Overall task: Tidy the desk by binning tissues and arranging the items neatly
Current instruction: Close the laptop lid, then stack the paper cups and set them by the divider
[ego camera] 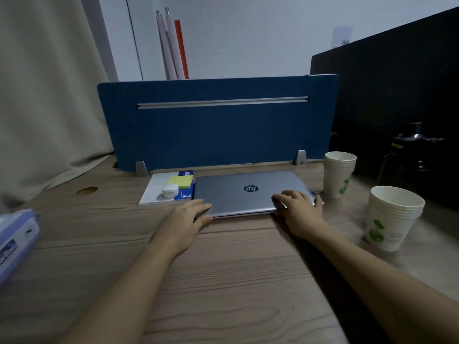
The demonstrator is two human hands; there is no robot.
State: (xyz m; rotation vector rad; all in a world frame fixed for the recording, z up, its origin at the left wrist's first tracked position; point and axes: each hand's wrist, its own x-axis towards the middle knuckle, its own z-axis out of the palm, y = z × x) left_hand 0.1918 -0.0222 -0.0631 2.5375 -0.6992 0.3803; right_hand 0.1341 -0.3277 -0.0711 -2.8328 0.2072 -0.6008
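Now both arms reach to the closed laptop (250,192) by the worktop's (223,274) back edge.
Left hand (190,216) and right hand (299,207) each grasp a near corner, fingers over the lid.

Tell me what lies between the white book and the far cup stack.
The closed laptop, then a bare strip of desk before the cups; the head view shows it.

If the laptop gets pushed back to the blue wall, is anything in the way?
Nothing visible is. The left hand and right hand hold the laptop by its front corners, and only bare desk lies between it and the blue divider. The notebook sits left of it, the cups right.
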